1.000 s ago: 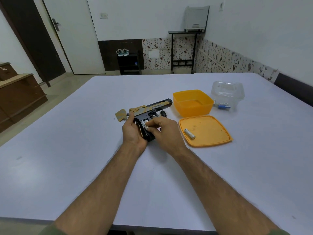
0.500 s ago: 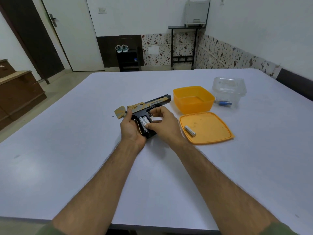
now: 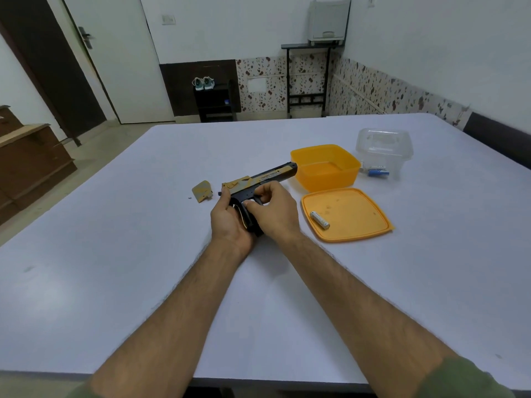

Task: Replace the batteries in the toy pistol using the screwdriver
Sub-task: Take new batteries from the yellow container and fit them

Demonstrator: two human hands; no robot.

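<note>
Pistol: one pistol (image 3: 260,182) lies on its side at table (image 3: 115,254) centre, muzzle toward 1 o'clock, grip toward the person.
Left hand: the left hand (image 3: 230,222) curls round the back of the grip and steadies it.
Right hand: the right hand (image 3: 273,209) is curled over the grip from 3 o'clock, its thumb pressing at the open bay where a sliver of white cell shows.
Cover: one tan cover (image 3: 203,191) lies loose at 9 o'clock of the pistol, a dark speck, maybe the screw (image 3: 189,198), just beside it.
Batteries: one battery (image 3: 319,220) rests on the lid (image 3: 359,222); how many sit in the grip I cannot tell.
Containers: one orange tub (image 3: 326,168), one orange lid, one clear box (image 3: 383,150) with small blue-and-white items below it.
Screwdriver: none that I can pick out.
Risk, cell: pressed off-line it could pop out or seat crooked, or go in with polarity reversed.
Risk, screw: a nudge from a forearm could roll it off and lose it.
Risk, cover: closing it over a raised cell could strain its tabs.
</note>
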